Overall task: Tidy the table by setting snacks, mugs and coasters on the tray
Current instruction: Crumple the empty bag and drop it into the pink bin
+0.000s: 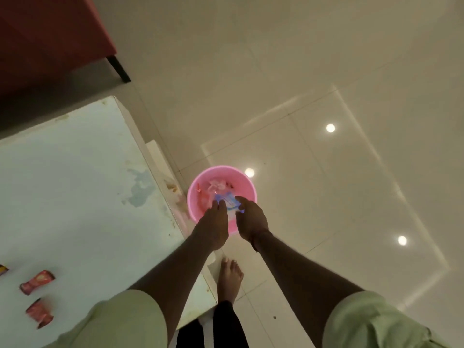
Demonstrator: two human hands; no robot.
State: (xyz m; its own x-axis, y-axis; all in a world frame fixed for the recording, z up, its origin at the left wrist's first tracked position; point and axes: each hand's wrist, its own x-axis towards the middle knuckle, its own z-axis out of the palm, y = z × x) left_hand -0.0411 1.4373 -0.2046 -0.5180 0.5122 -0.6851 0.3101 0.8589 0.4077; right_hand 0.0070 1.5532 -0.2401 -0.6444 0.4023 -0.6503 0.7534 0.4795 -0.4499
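Both my hands reach over a pink bucket point(247, 187) standing on the floor beside the table. My left hand point(213, 227) and my right hand point(251, 219) each pinch an edge of a blue and white wrapper point(229, 200) held just above the bucket's opening. Inside the bucket lie several crumpled pink and red wrappers point(213, 188). On the white table point(75, 184), at the near left, lie two red snack packets point(37, 282) point(40, 313), and the tip of another packet point(3, 269) shows at the left edge. No tray, mug or coaster is in view.
A red sofa point(50, 38) with a black leg stands beyond the table's far corner. The glossy tile floor point(326, 197) reflects ceiling lights. My bare foot point(229, 277) stands between the table edge and the bucket. A wet smear point(140, 187) marks the table near its right edge.
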